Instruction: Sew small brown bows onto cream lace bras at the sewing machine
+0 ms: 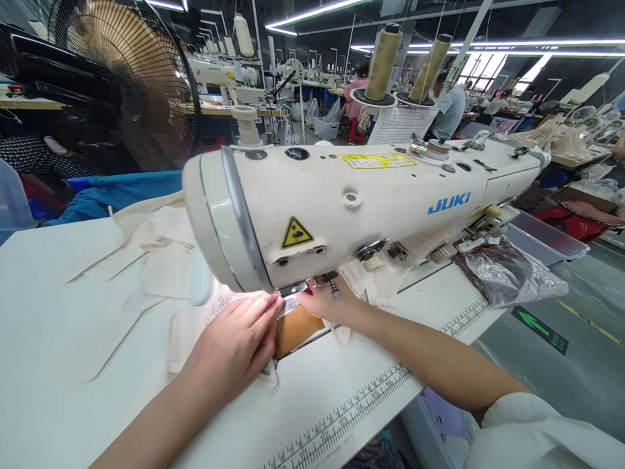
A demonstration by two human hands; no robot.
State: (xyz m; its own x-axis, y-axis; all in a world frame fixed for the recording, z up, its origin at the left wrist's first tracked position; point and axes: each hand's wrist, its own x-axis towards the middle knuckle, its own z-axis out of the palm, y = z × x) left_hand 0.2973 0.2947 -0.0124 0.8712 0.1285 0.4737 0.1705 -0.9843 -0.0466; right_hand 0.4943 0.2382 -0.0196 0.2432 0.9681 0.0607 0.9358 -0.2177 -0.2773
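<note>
A cream JUKI sewing machine (371,202) lies across the white table (73,391). My left hand (234,345) rests flat, fingers together and stretched toward the needle area, pressing pale fabric (195,319) beside a tan piece (295,329) under the presser foot (293,290). My right hand (325,303) reaches under the machine head just right of the needle; its fingers are mostly hidden by the machine, touching the fabric there.
Cream fabric pieces (151,247) are piled at the back left. A ruler strip (351,404) runs along the table's front edge. A plastic bag (508,273) lies at right. Two thread cones (383,62) stand behind; a fan (127,78) at left. Other workers sit far back.
</note>
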